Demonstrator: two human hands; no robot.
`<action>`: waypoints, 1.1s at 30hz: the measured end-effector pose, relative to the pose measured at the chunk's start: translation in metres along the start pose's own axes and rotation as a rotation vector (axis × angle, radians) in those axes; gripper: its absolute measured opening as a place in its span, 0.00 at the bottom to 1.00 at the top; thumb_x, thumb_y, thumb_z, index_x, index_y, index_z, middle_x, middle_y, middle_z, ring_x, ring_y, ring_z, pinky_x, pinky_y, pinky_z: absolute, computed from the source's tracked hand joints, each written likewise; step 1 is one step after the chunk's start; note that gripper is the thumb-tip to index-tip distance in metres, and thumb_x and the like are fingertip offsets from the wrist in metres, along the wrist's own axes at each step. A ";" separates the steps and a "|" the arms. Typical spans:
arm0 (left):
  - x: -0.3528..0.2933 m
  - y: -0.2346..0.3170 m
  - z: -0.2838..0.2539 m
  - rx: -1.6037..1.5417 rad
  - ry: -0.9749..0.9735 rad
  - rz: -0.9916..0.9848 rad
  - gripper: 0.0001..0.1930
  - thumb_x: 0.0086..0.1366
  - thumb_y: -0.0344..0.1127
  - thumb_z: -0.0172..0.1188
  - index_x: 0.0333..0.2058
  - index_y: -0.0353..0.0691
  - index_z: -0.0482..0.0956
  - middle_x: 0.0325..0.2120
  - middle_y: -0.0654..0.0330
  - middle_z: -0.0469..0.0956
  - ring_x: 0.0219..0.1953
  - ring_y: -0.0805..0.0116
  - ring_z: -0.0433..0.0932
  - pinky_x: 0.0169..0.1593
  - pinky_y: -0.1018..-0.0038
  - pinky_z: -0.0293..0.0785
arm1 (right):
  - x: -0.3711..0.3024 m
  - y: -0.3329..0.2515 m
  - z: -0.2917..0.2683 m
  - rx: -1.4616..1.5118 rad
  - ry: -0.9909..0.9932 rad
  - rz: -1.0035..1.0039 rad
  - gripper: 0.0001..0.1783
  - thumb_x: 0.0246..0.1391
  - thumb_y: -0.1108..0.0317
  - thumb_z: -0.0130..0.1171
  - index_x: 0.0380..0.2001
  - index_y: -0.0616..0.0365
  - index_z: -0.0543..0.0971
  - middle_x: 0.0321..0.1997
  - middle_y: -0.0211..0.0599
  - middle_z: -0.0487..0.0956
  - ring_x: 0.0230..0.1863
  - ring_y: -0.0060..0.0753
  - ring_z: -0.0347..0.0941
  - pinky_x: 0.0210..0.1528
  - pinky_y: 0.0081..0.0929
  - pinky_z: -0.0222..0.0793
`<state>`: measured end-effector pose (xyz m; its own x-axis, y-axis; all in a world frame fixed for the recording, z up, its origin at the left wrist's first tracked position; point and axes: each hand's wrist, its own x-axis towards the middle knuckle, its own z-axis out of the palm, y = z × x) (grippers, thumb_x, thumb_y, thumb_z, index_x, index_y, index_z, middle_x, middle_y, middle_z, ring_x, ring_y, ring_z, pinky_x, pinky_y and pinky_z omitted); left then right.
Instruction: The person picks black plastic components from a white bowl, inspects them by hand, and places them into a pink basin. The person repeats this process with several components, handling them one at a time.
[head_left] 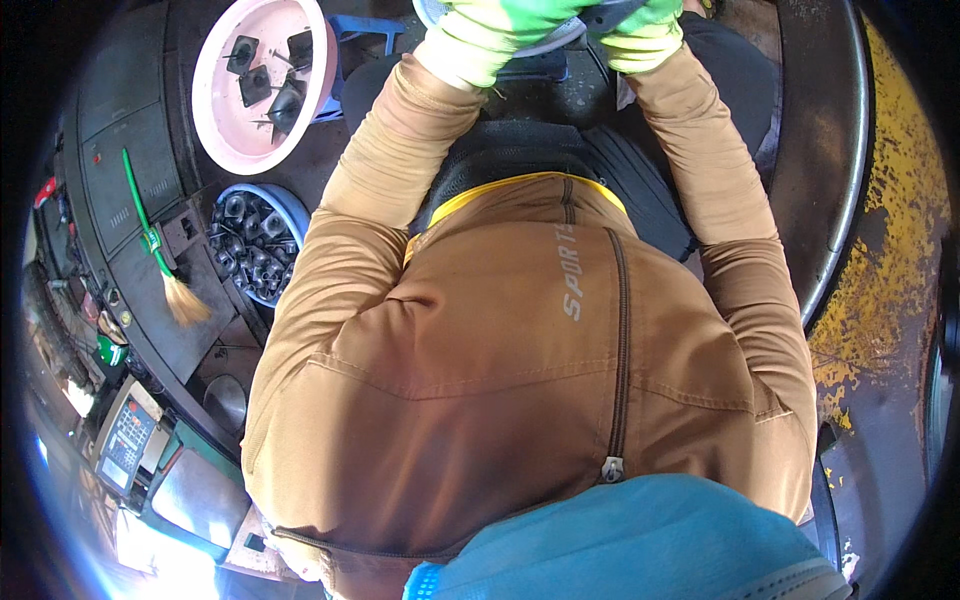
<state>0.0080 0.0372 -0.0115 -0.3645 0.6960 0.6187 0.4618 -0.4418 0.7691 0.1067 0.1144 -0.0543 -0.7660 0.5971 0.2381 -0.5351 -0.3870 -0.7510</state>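
Both my hands are at the top edge, in bright green and yellow gloves. Part of my left hand (pixel 500 35) shows, its fingers cut off by the frame's edge. My right hand (pixel 645 38) is a short way to its right, with its fingers mostly out of sight. A dark grey piece (pixel 608 14) lies between the gloves, against the right one; I cannot tell whether it is gripped. Below and behind the gloves is a curved, pale blue-grey rim (pixel 558 40), mostly covered.
At upper left a pink basin (pixel 208 95) holds several black cup-like parts with thin stems. Below it, a blue basin (pixel 296 215) is heaped with similar parts. A green-handled broom (pixel 150 235) lies farther left, near a keypad panel (pixel 128 440). A yellow, worn metal surface (pixel 880 250) runs along the right.
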 end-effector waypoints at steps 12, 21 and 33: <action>0.008 0.024 0.017 -0.428 0.092 -0.173 0.25 0.47 0.30 0.73 0.44 0.37 0.72 0.34 0.57 0.77 0.35 0.69 0.78 0.39 0.71 0.75 | -0.009 -0.016 -0.004 -1.180 0.054 -0.435 0.17 0.59 0.64 0.54 0.50 0.57 0.74 0.49 0.37 0.78 0.49 0.33 0.75 0.52 0.28 0.70; 0.011 0.023 -0.015 -0.107 -0.203 -0.026 0.21 0.45 0.33 0.73 0.40 0.36 0.78 0.40 0.57 0.79 0.41 0.69 0.79 0.46 0.73 0.76 | -0.010 -0.039 0.015 -1.003 -0.124 -0.215 0.24 0.50 0.64 0.65 0.49 0.60 0.73 0.46 0.36 0.77 0.47 0.29 0.74 0.48 0.27 0.72; 0.023 0.010 -0.038 -0.584 -0.787 -0.161 0.22 0.43 0.34 0.71 0.39 0.36 0.78 0.40 0.55 0.78 0.46 0.65 0.76 0.51 0.68 0.71 | -0.043 -0.015 0.002 -0.615 -0.167 0.098 0.32 0.43 0.69 0.70 0.53 0.59 0.71 0.50 0.37 0.76 0.51 0.30 0.72 0.52 0.30 0.70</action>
<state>-0.0263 0.0277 0.0162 0.3503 0.8563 0.3795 -0.0936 -0.3712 0.9238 0.1472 0.0931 -0.0520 -0.8728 0.4426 0.2056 -0.1957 0.0686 -0.9783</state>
